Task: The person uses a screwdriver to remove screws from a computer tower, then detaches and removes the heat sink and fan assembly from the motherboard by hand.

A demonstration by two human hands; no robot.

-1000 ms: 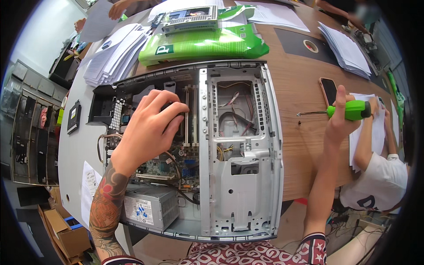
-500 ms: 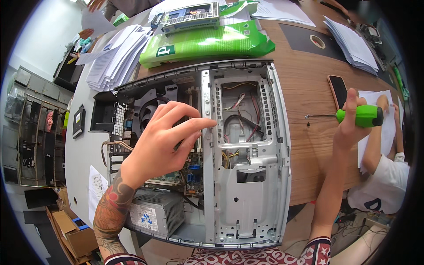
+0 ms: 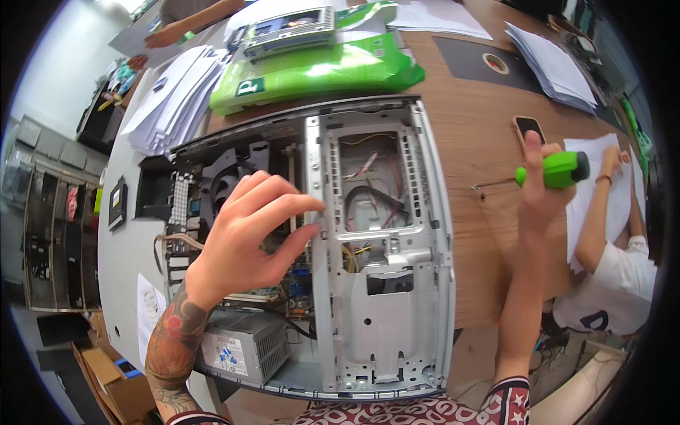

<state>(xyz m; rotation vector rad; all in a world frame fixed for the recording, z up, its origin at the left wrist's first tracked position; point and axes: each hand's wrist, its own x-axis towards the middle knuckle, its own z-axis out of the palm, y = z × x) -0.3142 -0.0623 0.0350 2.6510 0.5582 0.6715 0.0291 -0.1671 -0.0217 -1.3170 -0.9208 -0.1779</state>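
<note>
An opened desktop computer case (image 3: 388,322) lies flat before me, with a silver metal drive frame on its right side. My left hand (image 3: 248,230) hovers over the case, its index finger and thumb apart beside the long metal rail (image 3: 314,163), holding nothing; whether a fingertip touches the rail I cannot tell. In my right hand (image 3: 540,202) is a screwdriver (image 3: 556,170) with a green and black handle. Its shaft points left, low over the wooden table, and a small dark screw (image 3: 482,197) lies near its tip. A power supply (image 3: 244,346) sits in the case's near left corner.
Behind the case lies a green paper package (image 3: 319,78) with a metal drive unit (image 3: 289,32) on top. Paper stacks (image 3: 177,99) stand at the left. Right of the case are a phone (image 3: 528,129) and a tape roll (image 3: 495,64). Other people's arms (image 3: 596,219) reach over papers.
My left thumb and index finger have spread further apart. The whole view has shifted slightly. At the far left another person's arm has reached further in over the papers.
</note>
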